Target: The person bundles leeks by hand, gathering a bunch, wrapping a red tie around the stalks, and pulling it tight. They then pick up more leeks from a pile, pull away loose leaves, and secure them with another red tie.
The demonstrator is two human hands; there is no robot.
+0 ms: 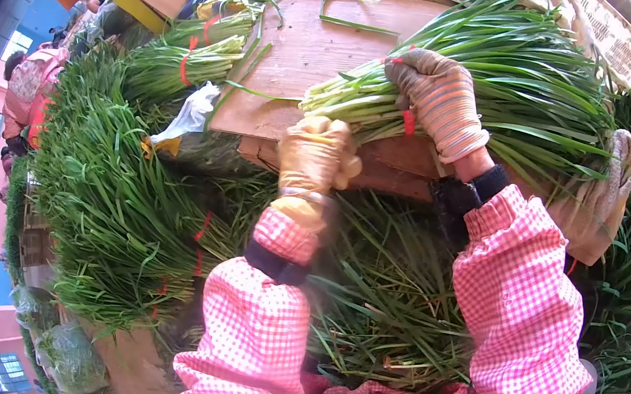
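A large bunch of garlic chives [517, 72] lies across a wooden board [314, 48], pale stem ends to the left and leaves fanning right. Around its stems runs a red tie [409, 122], partly hidden by my right hand [439, 101]. That hand, in a striped, soiled glove, is closed over the top of the bunch at the tie. My left hand [314, 151], in a yellowish glove, is curled into a fist at the board's front edge, just below the stem ends. What its fingers hold, if anything, is hidden.
Tied chive bunches [180, 60] lie left of the board, near a white plastic scrap [193, 112]. Loose chives [399, 293] cover the area below my hands. A cloth [600, 201] hangs at the right. Another person [32, 86] is at the far left.
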